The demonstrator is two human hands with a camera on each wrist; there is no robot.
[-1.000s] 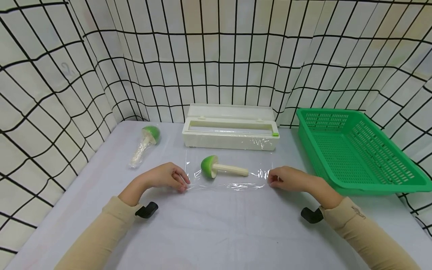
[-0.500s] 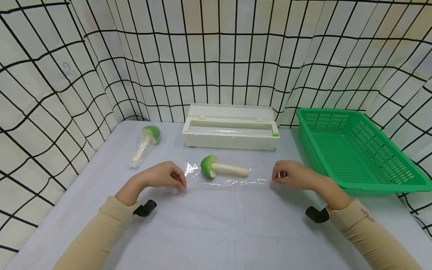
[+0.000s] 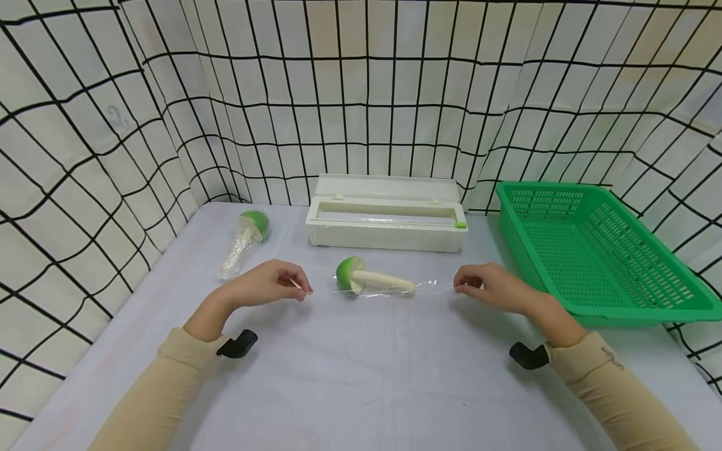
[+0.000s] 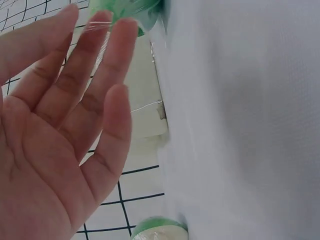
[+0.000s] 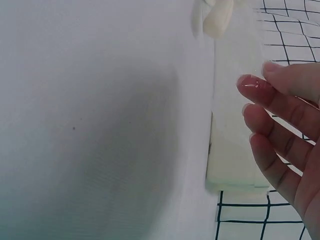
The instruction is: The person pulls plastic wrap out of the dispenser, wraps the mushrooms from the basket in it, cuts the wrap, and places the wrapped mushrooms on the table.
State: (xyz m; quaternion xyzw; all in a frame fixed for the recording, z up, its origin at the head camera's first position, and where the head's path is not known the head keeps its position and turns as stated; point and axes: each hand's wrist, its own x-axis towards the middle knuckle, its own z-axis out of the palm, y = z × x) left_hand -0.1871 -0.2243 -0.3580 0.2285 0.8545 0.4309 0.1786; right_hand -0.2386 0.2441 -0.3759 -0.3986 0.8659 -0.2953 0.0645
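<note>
A sheet of clear cling film (image 3: pixel 431 287) is drawn between my two hands, its near edge lifted off the table. My left hand (image 3: pixel 276 283) pinches the film's left corner between thumb and fingers. At the opposite corner my right hand (image 3: pixel 491 287) pinches it likewise; in the right wrist view a glint of film shows on the fingertip (image 5: pixel 255 86). Between the hands lies a mushroom (image 3: pixel 383 280) with a green cap and a pale stem, cap to the left, partly seen through the film. Its stem end (image 5: pixel 218 20) appears at the top of the right wrist view.
Behind the mushroom stands a white cling film dispenser (image 3: pixel 386 235) with its lid raised. A second green-capped mushroom (image 3: pixel 245 241), wrapped in film, lies at the back left. On the right is a green plastic basket (image 3: pixel 609 316). Black wire mesh (image 3: pixel 366 103) surrounds the table's back and sides.
Both hands have risen and moved slightly away from the person, bringing the film's near edge up and over toward the mushroom. The mushroom, dispenser and basket have stayed in place.
</note>
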